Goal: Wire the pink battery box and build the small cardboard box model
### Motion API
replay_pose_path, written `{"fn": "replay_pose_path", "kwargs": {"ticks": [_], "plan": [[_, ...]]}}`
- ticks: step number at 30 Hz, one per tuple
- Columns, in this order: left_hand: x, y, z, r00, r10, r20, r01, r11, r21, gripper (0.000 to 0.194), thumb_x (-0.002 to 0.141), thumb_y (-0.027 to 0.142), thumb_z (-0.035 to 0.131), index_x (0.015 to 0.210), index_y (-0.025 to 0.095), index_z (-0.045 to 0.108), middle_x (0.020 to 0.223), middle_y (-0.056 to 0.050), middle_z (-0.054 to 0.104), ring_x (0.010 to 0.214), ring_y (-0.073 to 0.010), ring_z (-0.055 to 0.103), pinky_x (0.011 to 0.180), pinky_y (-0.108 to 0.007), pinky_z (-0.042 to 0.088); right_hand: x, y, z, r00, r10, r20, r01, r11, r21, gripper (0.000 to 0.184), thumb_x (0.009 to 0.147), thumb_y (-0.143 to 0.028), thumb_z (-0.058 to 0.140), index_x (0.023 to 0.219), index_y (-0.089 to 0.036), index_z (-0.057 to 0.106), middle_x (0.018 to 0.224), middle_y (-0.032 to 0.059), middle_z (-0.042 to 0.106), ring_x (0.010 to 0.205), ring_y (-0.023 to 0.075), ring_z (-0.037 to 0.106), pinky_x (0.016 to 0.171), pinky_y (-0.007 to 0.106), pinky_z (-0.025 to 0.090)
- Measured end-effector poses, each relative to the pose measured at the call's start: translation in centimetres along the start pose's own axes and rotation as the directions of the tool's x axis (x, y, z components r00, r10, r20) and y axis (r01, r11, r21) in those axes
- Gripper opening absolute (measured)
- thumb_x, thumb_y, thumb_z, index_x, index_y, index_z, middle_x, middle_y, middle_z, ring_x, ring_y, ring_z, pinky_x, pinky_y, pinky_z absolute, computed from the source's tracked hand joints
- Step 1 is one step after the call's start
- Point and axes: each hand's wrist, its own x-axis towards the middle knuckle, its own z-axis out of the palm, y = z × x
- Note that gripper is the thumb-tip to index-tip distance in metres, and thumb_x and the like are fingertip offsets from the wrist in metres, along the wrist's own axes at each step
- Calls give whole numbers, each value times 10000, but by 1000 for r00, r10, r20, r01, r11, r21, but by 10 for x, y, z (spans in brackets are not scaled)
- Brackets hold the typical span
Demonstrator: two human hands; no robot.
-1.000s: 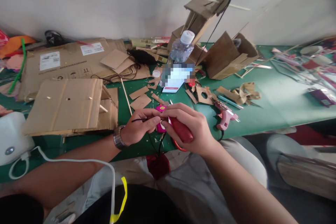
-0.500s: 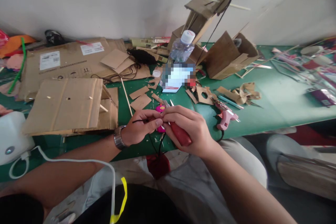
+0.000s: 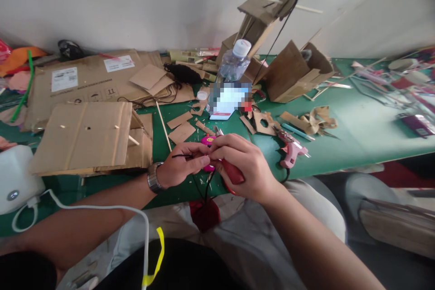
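On green table (image 3: 360, 127), phone (image 3: 226, 106) overlaps bottle (image 3: 234, 65) — left hand (image 3: 183, 163) clamped on cord (image 3: 179, 156), right hand (image 3: 249, 165) on red handle (image 3: 233, 171).

From where I'm watching, this looks like a craft workshop or makerspace. I see a green tabletop (image 3: 367, 131) against a plain wall (image 3: 136, 4), strewn with cardboard offcuts (image 3: 182, 132) and small shavings. A pink glue gun (image 3: 291, 148) lies right of center, half-built cardboard models (image 3: 83, 136) stand near left and far right, and a flattened carton (image 3: 91, 79) covers the far left.
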Motion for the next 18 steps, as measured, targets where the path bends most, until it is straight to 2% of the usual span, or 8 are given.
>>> {"fn": "replay_pose_path", "kwargs": {"ticks": [3,6,9,12,14,18], "plan": [[1,3,2,1000,-13,-6,13,1000,5,428,781,501,903,956,137,764,642,29,584,500,-42,421,467,-191,319,0,0,-1,1000,0,24,0,1000,-9,181,900,-57,644,995,-208,679,1082,87,713,953,231,691,826,391,581],[2,5,2,1000,-7,-6,7,1000,-25,409,793,487,899,961,139,766,622,36,570,483,-41,414,454,-188,308,0,-1,0,1000,12,-15,-11,1000,15,135,952,-95,663,1032,-200,691,1090,95,711,978,221,703,845,374,596],[2,4,2,1000,19,1,-19,995,-103,379,838,487,863,986,152,765,569,61,496,447,-40,357,437,-193,277,2,-2,1,997,38,-71,-35,998,43,125,974,-141,703,1085,-199,700,1089,98,707,999,205,714,870,345,611],[2,1,1,998,60,17,-57,991,-122,344,929,498,767,893,157,748,504,87,366,428,-45,277,434,-205,240,3,-4,0,992,83,-100,-77,995,57,130,966,-143,709,1079,-207,700,1067,91,702,980,199,719,870,340,618],[1,-1,0,996,91,2,-91,995,-52,357,979,493,707,862,157,739,501,80,356,443,-54,278,449,-215,242,4,-5,-1,988,113,-103,-107,992,62,117,968,-148,700,1066,-212,702,1057,89,702,969,199,720,870,344,618],[-1,3,-1,985,163,-64,-145,965,219,342,1029,472,641,916,164,736,559,50,462,498,-74,369,486,-226,291,4,-5,-2,986,141,-93,-136,989,63,90,967,-168,704,1052,-200,711,1051,95,710,972,204,724,865,339,612]]}}
